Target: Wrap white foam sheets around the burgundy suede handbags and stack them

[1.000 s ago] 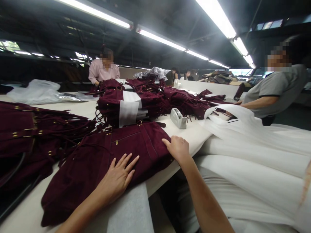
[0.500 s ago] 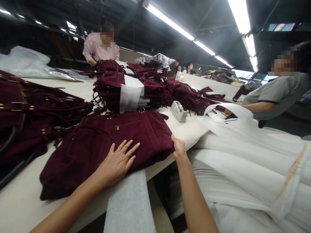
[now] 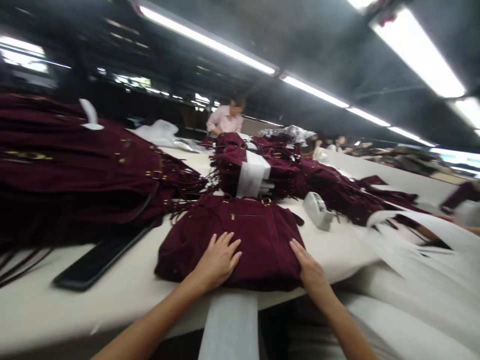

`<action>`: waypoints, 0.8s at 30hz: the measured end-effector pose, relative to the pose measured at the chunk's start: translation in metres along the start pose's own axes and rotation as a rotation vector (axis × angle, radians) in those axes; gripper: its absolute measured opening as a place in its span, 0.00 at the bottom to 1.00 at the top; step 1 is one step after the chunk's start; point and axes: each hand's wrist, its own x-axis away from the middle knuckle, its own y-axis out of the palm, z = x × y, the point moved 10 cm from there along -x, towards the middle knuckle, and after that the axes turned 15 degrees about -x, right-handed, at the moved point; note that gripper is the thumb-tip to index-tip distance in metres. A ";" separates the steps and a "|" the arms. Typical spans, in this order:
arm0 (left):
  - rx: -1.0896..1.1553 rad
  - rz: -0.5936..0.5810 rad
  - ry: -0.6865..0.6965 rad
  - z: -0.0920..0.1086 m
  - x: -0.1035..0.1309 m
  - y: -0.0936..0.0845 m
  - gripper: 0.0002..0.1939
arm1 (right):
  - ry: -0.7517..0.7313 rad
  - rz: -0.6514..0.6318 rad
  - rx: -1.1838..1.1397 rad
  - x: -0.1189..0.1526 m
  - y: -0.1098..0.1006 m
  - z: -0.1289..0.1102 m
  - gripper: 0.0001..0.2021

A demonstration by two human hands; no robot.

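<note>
A burgundy bag [image 3: 258, 245] with a small zip, straps and gold-coloured buckles lies on the pale table near its front edge. My left hand [image 3: 220, 259] rests flat on the front of the bag, fingers spread. Against the bag's right end lies my right hand [image 3: 310, 269], its fingers stretched out over the side and the thumb hidden. A whitish strip of sheet material [image 3: 230, 325] hangs down from beneath the bag between my forearms.
More burgundy bags are piled on the left [image 3: 82, 170] and behind [image 3: 285, 175]. A tape dispenser [image 3: 318, 211] stands to the right. A black flat object [image 3: 99, 260] lies at left. White sheet material [image 3: 420, 285] fills the right front. A person in pink [image 3: 225, 120] works across the table.
My view has swung left, showing more of the left pile. My right hand has gone from gripping the bag's corner to lying with straight fingers on its side. My left hand stays flat.
</note>
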 end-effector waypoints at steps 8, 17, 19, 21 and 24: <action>-0.165 0.383 -0.584 -0.052 0.052 -0.052 0.24 | 0.000 -0.217 0.345 -0.034 0.019 -0.004 0.13; -0.320 0.174 -0.783 -0.103 0.085 -0.073 0.18 | -0.156 0.373 -0.113 0.018 0.009 -0.056 0.11; -0.375 0.108 -0.780 -0.108 0.080 -0.070 0.11 | -0.112 0.350 -0.275 0.024 0.008 -0.057 0.14; -0.394 0.072 -0.803 -0.112 0.076 -0.066 0.10 | -0.071 0.229 -0.346 0.021 0.015 -0.065 0.18; -0.265 0.118 -0.864 -0.123 0.076 -0.060 0.10 | -0.180 -0.008 -0.294 0.019 0.036 -0.096 0.23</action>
